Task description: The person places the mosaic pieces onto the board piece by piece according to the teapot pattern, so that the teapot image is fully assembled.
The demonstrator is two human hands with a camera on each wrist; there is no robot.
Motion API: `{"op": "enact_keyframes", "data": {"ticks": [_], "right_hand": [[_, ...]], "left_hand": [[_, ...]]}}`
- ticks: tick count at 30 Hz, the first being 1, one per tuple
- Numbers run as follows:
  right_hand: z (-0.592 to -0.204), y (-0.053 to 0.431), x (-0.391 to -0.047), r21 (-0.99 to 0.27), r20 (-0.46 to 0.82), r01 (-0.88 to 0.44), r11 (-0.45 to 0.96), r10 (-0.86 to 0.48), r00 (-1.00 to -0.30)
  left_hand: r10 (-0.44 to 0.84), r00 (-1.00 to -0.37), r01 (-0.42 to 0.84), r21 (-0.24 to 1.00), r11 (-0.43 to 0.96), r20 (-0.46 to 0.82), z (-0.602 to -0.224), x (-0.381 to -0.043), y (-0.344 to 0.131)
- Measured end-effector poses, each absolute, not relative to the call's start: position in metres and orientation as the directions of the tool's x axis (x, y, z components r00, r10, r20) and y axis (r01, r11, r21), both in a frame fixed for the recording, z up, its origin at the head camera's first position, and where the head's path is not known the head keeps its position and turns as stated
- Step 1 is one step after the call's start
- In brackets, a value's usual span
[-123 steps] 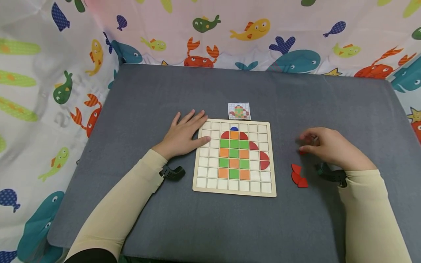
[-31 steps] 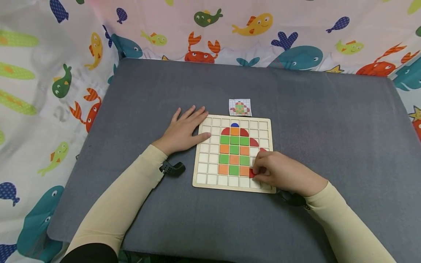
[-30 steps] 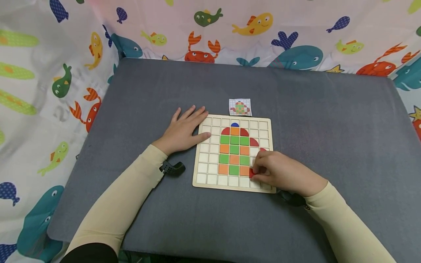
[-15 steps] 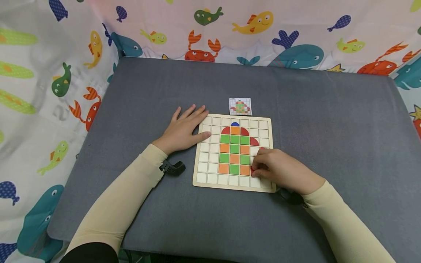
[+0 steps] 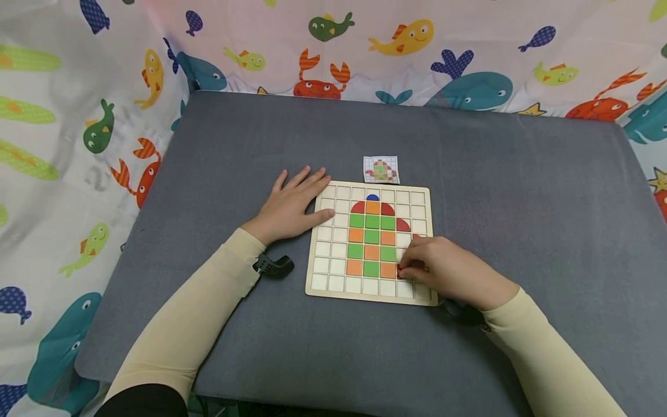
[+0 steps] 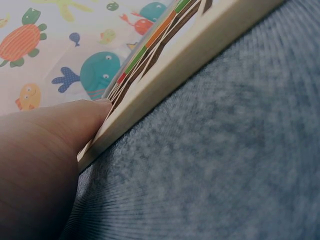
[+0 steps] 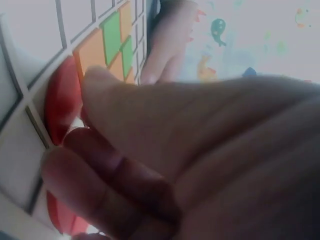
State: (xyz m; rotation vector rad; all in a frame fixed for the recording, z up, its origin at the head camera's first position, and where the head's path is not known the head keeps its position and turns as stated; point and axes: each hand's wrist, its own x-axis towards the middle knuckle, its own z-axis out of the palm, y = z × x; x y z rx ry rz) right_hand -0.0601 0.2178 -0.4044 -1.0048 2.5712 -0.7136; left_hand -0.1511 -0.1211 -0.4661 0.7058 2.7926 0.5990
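A square wooden grid board (image 5: pixel 365 292) lies on the table, with green, orange, red and blue tiles in its cells. My left hand (image 5: pixel 289 211) lies flat with spread fingers at the board's left edge, its thumb (image 6: pixel 85 117) over the rim. Over the lower right cells, my right hand (image 5: pixel 453 269) pinches a red quarter-circle tile (image 7: pixel 64 100) with thumb and fingertips, beside an orange tile (image 5: pixel 388 270). Another red tile (image 5: pixel 403 225) sits higher up in the same column. Red tiles further right are mostly covered by my right hand.
A small printed pattern card (image 5: pixel 381 169) lies just beyond the board's far edge. The grey cloth-covered table (image 5: pixel 250 145) reaches back to a curtain (image 5: pixel 292 35) printed with sea animals.
My right hand has moved left from the loose red tiles on the table to the board, bringing a red tile, then pressed in slightly. My left hand has stayed at the board's edge.
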Motion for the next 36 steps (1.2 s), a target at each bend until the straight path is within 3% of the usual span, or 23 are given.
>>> {"op": "enact_keyframes", "data": {"ticks": [15, 36], "right_hand": [[-0.385, 0.266, -0.059, -0.449, -0.208, -0.386, 0.806, -0.514, -0.832], [-0.401, 0.307, -0.044, -0.428, -0.135, -0.292, 0.855, -0.380, -0.915]], "left_hand": [[0.498, -0.862, 0.412, 0.435, 0.801, -0.100, -0.467, -0.152, -0.117], [0.491, -0.866, 0.411, 0.428, 0.805, -0.090, -0.467, -0.151, -0.121]]}}
